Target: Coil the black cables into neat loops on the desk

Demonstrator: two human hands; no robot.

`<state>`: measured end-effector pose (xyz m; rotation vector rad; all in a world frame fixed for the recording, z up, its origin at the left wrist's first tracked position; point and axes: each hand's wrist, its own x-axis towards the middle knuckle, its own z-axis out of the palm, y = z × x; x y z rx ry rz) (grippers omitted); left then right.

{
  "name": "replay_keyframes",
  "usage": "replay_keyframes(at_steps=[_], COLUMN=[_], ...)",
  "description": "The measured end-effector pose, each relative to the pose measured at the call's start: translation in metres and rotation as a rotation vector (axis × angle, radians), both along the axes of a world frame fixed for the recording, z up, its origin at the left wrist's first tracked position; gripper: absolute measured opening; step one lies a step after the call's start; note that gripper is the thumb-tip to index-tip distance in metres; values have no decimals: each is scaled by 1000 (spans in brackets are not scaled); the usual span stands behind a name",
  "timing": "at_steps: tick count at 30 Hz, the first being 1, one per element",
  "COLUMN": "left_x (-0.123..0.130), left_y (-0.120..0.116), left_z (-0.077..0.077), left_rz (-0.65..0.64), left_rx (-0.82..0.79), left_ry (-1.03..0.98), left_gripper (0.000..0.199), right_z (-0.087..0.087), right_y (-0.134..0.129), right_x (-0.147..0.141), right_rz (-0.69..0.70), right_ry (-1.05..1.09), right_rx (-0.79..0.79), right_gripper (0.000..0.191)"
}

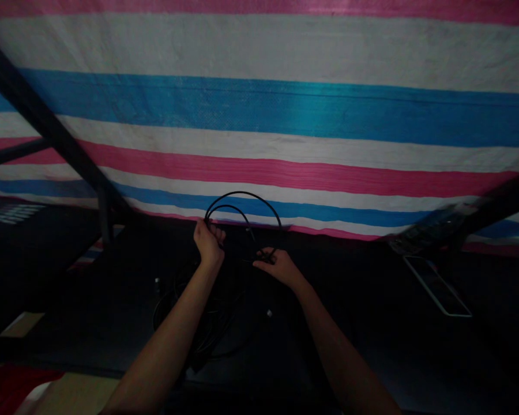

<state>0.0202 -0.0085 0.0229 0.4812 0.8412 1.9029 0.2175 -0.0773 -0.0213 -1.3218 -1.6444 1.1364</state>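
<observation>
Black cable (242,199) arcs just below mid-frame, and your left hand (208,241) is clenched around its gathered loops while your right hand (277,266) pinches a strand to the right. Keep each new loop matched to the arc above your fist, I would judge, and feed slack evenly so nothing kinks. More coils (199,323) lie on the dark bench (354,323) beneath your forearms, but the gloom swallows their ends. Striped tarp (285,115) fills the upper frame.

the tarp (259,109) looks like woven plastic, slightly rough; the cable (242,199) is smooth black rubbery stuff, bench (372,346) matt dark.
</observation>
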Motion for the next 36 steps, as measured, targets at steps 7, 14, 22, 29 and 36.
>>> replay_keyframes(at_steps=[7,14,22,29,36], left_x=[2,1,4,6,0], left_y=[0,0,-1,-2,2], left_z=[-2,-2,-2,-7,-6], left_rz=[-141,-375,-517,-541,-347], left_rx=[-124,-178,-236,-153,-92], left_ry=[-124,-136,-252,-176,94], left_gripper=[50,51,59,60,59], right_z=[6,9,10,13,4], right_y=[1,4,-3,-1,3], right_x=[-4,0,-5,-4,0], right_rz=[-10,-134,-33,-47,-121], right_ry=[15,-19,58,22,-56], right_rx=[34,180,58,105,136], right_gripper=[34,35,22,25,31])
